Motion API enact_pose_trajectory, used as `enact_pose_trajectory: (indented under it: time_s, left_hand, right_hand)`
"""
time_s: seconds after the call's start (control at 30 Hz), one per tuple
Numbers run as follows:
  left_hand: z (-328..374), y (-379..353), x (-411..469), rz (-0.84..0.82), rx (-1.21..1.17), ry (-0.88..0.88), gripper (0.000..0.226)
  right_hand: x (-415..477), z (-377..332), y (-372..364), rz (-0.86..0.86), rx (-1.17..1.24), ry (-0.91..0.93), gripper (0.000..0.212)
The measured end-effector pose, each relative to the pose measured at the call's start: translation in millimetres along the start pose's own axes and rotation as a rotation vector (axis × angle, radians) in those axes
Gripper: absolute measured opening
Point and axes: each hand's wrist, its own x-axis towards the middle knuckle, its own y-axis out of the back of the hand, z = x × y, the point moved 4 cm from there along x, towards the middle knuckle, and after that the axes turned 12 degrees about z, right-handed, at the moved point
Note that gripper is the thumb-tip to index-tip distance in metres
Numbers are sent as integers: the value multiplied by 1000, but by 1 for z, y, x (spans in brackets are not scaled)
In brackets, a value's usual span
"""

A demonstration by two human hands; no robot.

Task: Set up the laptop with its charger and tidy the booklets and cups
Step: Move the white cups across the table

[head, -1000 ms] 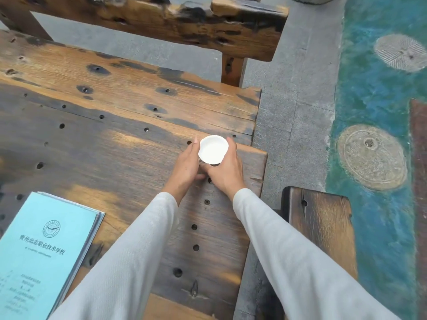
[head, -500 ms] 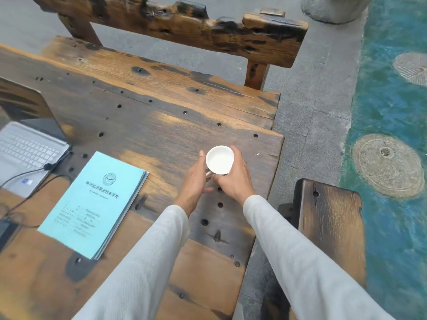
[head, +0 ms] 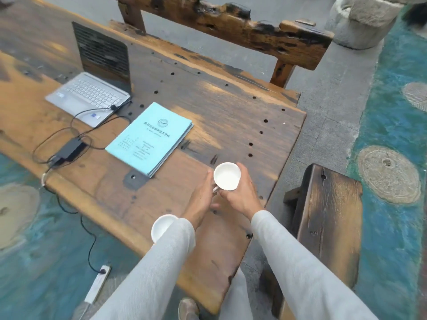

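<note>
Since half a second ago we have brought the white cup [head: 227, 176] nearer to us, and a second cup [head: 162, 227] now shows by our left sleeve at the near edge of the table [head: 231, 107]. Our right hand [head: 240, 192] curls its fingers round the cup's wall, above the table's right end; our left hand [head: 200, 197] lies flat against it, fingers together. It looks light, smooth and brittle, so we would grip the wall, not the rim.

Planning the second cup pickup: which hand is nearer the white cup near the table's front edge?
Left. The left hand is just up and right of that white cup, its sleeve overlapping it; the right hand holds another cup farther right.
</note>
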Motion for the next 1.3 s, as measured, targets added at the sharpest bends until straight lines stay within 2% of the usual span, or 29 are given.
enact_pose_trajectory:
  time_s: [0.2,0.33,0.47,0.6,0.83,0.97,1.1,1.3]
  left_hand:
    - [-67,57,-60,33,-45,98,59]
    - [-95,83,-88,74,-109,162,46]
    - [-124,99,-104,31,-132,194,45]
    - [-145,107,-106,13,-147,220,46]
    - [-173,111,-103,-36,-113,227,65]
    - [-178,112,-103,-57,-85,244,57]
    - [-177,110,-101,-65,-70,233,67]
    - [-175,106,-100,-66,-64,224,60]
  right_hand:
    - [-97,8,-30,-52,-19,-21,97]
    - [-141,12,-49,-102,-28,-16,95]
    - [-167,19,-64,-142,-73,-17,98]
    - [-177,28,-74,-182,-132,-37,95]
    - [-184,40,-83,-223,-192,-67,97]
    - [-186,44,-84,-225,-218,-80,95]
    - [-184,45,-86,-212,-223,-70,97]
    - [-182,46,-83,-221,-215,-75,99]
